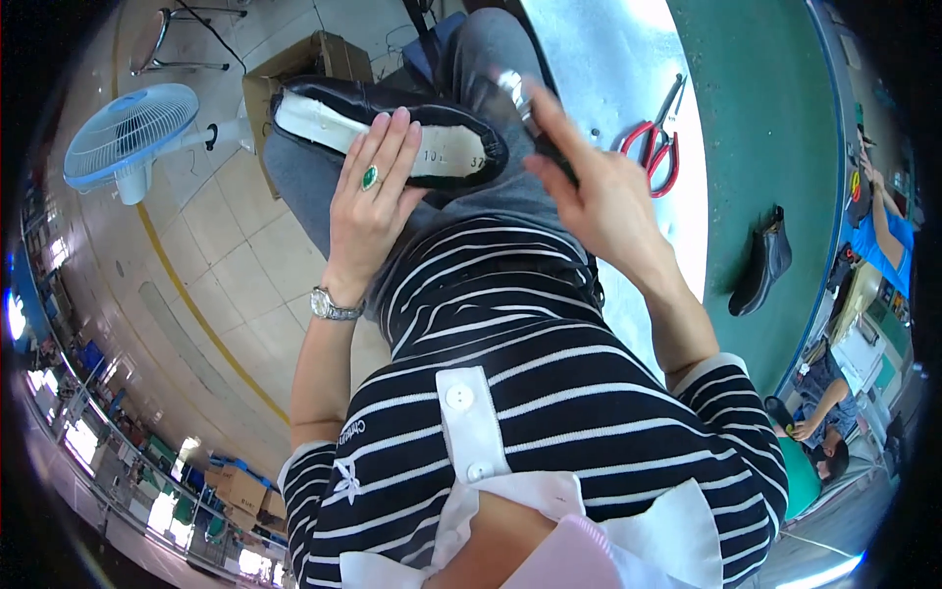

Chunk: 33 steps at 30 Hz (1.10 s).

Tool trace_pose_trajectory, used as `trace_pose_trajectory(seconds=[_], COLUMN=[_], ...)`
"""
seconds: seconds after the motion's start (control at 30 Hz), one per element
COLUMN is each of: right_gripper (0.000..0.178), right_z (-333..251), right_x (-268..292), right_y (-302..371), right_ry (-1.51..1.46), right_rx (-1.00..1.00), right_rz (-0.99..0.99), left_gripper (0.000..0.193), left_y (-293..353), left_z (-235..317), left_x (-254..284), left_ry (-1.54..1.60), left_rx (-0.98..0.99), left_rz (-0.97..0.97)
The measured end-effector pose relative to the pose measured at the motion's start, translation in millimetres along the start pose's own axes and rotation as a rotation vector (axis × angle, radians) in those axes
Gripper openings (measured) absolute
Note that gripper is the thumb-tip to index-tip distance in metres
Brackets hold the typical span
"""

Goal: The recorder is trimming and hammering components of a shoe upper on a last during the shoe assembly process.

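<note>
A black shoe (461, 137) lies sole side up across my lap, its pale bottom board facing me. My left hand (378, 182) rests on the middle of that board, fingers stretched out flat and close together, thumb at the near edge. Above my right thigh, just right of the shoe, my right hand (594, 187) is closed round the dark handle of a hammer. The shiny metal head of the hammer (514, 90) is raised and smeared by motion, apart from the shoe.
Red-handled scissors (653, 157) lie on the pale worktop (628, 59) to my right. Another black shoe (765, 260) sits on the green surface (760, 108) beyond. At left are a fan (132, 137), a cardboard box (334, 64) and a stool (152, 39). Other people work at far right.
</note>
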State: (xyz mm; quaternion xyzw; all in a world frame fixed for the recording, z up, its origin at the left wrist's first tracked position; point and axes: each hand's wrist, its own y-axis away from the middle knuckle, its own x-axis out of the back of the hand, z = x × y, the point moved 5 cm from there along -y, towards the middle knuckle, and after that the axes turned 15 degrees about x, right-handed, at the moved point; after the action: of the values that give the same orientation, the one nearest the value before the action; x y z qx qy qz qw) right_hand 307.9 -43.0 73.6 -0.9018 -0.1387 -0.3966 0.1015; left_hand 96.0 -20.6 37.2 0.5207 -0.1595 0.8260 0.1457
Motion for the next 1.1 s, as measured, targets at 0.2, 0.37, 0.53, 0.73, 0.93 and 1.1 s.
trace_pose_trajectory(seconds=[0.2,0.37,0.53,0.73,0.93,1.1], right_gripper=[0.068,0.07,0.069,0.072,0.063,0.06], right_z=[3,-14,-10,-39,-71,-91], right_x=[-27,-4,-41,-64,-75,-68], right_y=[18,-6,-12,-6,-35,-70], right_ry=[0.119,0.04,0.227,0.017,-0.142,-0.051], right_rx=[-0.1,0.056,0.063,0.054,0.136,0.274], right_rz=[-0.095,-0.046,-0.304,-0.582,-0.66,-0.709], left_gripper=[0.078,0.075,0.071,0.062,0.037,0.032], left_y=[-2,5,9,51,76,77], left_z=[4,-6,-5,-50,-84,-82], left_x=[0,2,11,15,11,19], left_ry=[0.042,0.048,0.063,0.502,0.589,0.537], left_rx=[-0.011,-0.024,-0.02,0.669,1.034,0.836], left_rz=[0.003,0.012,0.033,0.499,0.23,0.526])
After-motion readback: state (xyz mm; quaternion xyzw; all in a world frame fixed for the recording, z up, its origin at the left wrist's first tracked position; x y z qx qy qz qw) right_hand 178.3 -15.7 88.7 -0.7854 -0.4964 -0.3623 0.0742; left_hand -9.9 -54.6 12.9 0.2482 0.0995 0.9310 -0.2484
